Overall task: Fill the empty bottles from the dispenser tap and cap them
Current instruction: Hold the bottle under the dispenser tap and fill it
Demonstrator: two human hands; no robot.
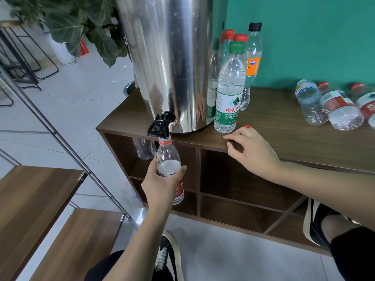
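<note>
1. The left hand (162, 185) grips a clear plastic bottle with a red label (169, 165), fingers and thumb wrapped round its middle, holding it upright below the cabinet's front edge.
2. The bottle's open neck, ringed in red, sits right under the black plastic tap (160, 124) of the tall polished steel dispenser (168, 57); water stands about halfway up the bottle.
3. The right hand (251, 149) rests on the dark wooden cabinet top (284, 126), fingers loosely bent and holding nothing; a small red cap (247, 126) lies just behind it.
4. Beside the dispenser stands a capped green-labelled water bottle (230, 88), with more capped upright bottles behind, one orange-labelled (252, 57).
5. Several clear bottles lying on their sides (324, 106) rest at the far right.
</note>
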